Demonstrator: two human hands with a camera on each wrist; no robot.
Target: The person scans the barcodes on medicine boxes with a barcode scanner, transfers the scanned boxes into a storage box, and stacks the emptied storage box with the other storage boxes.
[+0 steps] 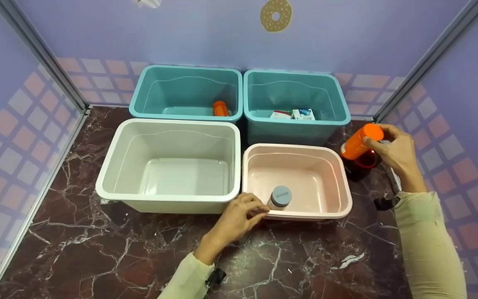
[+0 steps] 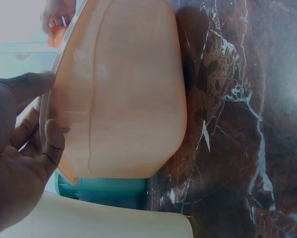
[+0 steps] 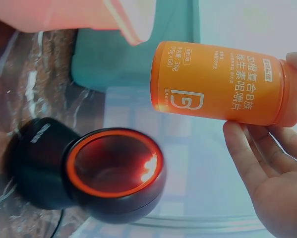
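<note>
In the right wrist view, my right hand [image 3: 272,168] grips an orange vitamin tablet bottle [image 3: 212,84] near its cap. The bottle is tilted above a black barcode scanner [image 3: 113,173] with a lit red ring, beside the pink bin. My left hand [image 1: 237,216] pinches the near rim of the pink bin [image 1: 297,216] at its left corner. Inside that bin stands a bottle with a grey cap [image 1: 281,196], close to the left hand's fingertips. From the left wrist view, the thumb and fingers lie on either side of the rim.
A white bin [image 1: 168,201] stands left of the pink one. Behind are two teal bins: the left one [image 1: 185,118] holds an orange bottle [image 1: 220,109], the right one [image 1: 297,133] small boxes [image 1: 303,114]. Walls enclose the marble-patterned table [image 1: 139,257] at the back and sides.
</note>
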